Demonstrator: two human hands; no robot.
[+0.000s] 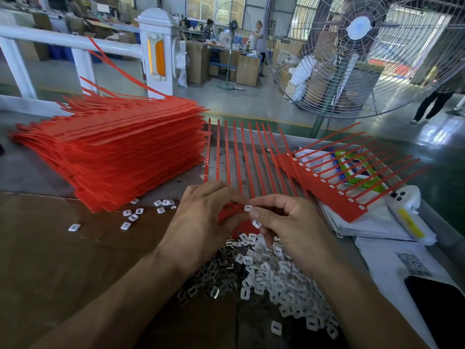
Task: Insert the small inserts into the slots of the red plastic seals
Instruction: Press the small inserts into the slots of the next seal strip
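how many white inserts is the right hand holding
2. One insert is pinched at the right hand's thumb and forefinger tips, by the red seal strip the left hand grips; a second insert is held below its thumb. More may hide in the palm.

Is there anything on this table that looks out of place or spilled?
Yes. A few white inserts lie scattered beside the stack of red seals, apart from the main pile of inserts under the hands. Nothing looks damaged.

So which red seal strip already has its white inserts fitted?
The flat red plastic seal strip lying on the papers at right; white inserts show in its slots, unlike the big stack at left.
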